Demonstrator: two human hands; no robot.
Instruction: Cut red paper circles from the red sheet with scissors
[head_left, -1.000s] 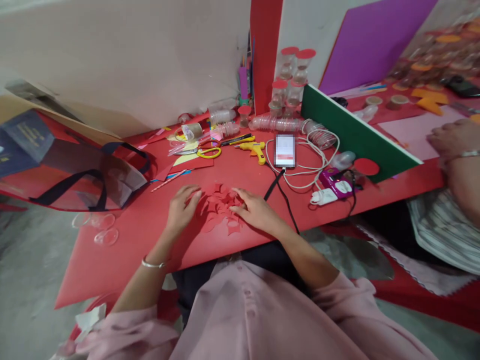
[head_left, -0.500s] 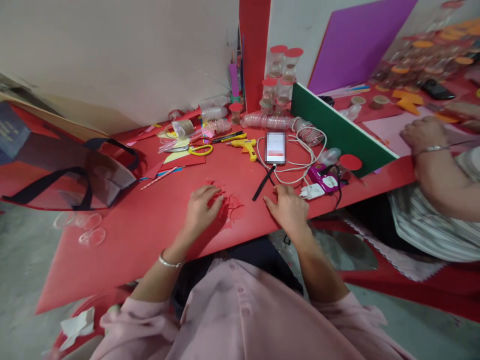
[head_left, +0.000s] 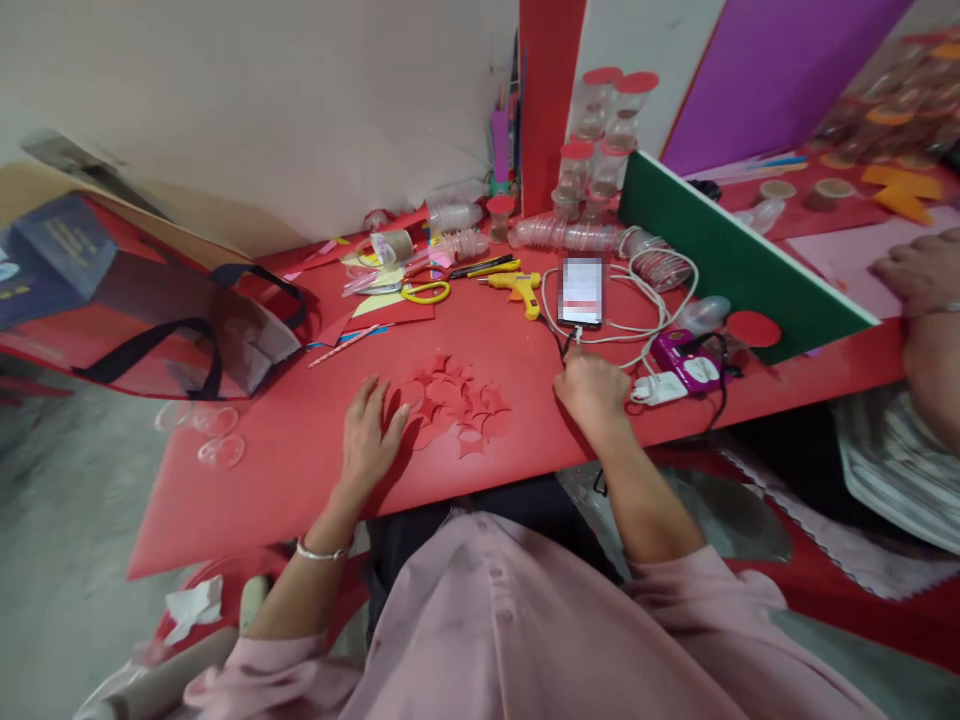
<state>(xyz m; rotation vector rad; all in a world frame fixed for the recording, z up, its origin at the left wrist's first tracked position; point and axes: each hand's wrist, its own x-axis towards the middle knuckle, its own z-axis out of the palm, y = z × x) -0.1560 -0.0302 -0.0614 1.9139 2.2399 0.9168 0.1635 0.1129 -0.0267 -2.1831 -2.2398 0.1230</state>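
A loose pile of red paper scraps point(head_left: 454, 400) with curved edges lies on the red table point(head_left: 285, 480). Beside its left edge, my left hand point(head_left: 371, 430) rests on the tabletop with fingers stretched and thumb apart, holding nothing. To the right of the pile, my right hand point(head_left: 594, 395) is closed just below a phone point(head_left: 582, 292) lying face up with a white cable plugged in. A short black strap point(head_left: 571, 342) runs from the phone's lower end into that hand; its loose end is hidden there.
A yellow glue gun point(head_left: 517, 290), yellow-handled scissors point(head_left: 426, 292) and stacked clear plastic cups point(head_left: 566, 236) lie behind. A purple power strip point(head_left: 686, 362) and green board point(head_left: 727, 255) stand right. A bag point(head_left: 150, 320) is at left. Another person's hand point(head_left: 922, 265) shows far right.
My left hand has moved left off the scraps, which now show as a wider pile. My right hand has closed near the phone, and the strap's loose end is covered. The view has shifted left.
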